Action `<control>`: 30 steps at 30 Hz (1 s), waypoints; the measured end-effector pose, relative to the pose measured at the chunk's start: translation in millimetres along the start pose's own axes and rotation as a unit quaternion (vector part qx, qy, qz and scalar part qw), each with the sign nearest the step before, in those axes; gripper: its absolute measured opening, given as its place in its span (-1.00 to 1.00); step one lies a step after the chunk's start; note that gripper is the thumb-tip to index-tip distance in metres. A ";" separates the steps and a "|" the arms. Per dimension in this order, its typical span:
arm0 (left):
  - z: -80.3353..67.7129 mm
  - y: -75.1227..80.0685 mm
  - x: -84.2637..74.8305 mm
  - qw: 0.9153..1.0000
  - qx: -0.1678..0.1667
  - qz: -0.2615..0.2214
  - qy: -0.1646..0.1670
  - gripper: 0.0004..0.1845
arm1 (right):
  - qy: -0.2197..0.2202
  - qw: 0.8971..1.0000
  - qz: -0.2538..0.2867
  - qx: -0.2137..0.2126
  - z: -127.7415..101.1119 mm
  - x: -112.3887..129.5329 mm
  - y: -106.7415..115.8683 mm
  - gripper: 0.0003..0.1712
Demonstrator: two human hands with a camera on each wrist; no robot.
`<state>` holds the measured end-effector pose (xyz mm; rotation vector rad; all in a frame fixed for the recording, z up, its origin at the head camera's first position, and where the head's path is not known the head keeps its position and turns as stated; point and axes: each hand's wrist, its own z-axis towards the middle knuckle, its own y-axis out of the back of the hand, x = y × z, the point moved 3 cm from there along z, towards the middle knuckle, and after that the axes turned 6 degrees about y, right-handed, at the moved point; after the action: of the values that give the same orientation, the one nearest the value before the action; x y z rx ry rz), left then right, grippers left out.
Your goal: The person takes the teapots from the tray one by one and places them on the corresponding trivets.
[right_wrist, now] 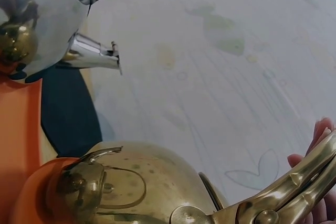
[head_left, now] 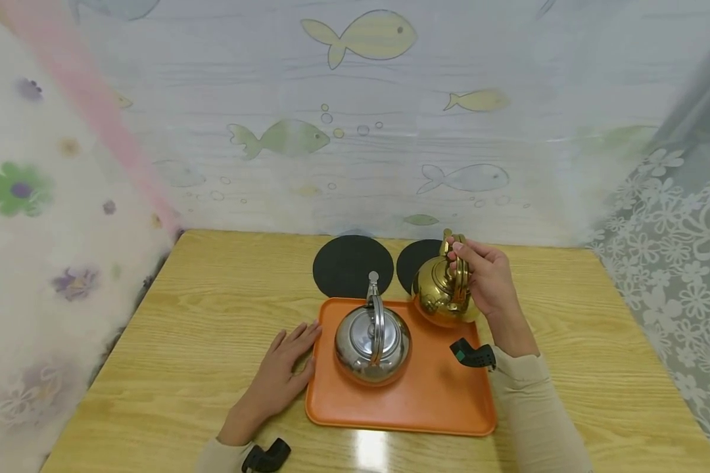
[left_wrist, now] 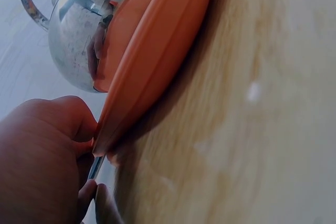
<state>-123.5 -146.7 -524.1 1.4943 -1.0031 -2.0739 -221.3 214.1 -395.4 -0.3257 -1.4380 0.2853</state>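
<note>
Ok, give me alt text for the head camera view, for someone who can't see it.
A right hand grips the handle of a shiny gold metal kettle at the back corner of an orange plastic tray, beside a silver steel kettle. The left hand rests flat against the tray's left edge.

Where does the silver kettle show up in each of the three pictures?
Head: silver kettle sits mid-frame on the orange tray.
Left wrist: top left, behind the tray's raised rim.
Right wrist: top left corner, spout pointing right.
Shared landmark: the orange tray, also at the right wrist's left edge.
</note>
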 end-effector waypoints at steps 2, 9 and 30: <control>0.2 0.5 0.4 1.000 0.000 -0.003 0.002 -0.44 | 0.000 1.000 -0.002 0.000 0.6 0.1 -0.6 -0.81; 1.0 -0.6 1.0 1.000 0.001 -0.008 0.004 -0.43 | -0.004 1.000 -0.027 -0.013 0.6 3.7 -3.3 -0.68; 0.7 1.8 0.1 1.000 -0.003 0.008 -0.003 -0.42 | 0.031 0.999 -0.037 -0.016 11.9 4.6 -1.3 -0.83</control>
<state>-124.4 -147.8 -522.6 1.4737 -1.0063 -2.0702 -232.6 215.1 -389.4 -0.3042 -1.3912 0.1898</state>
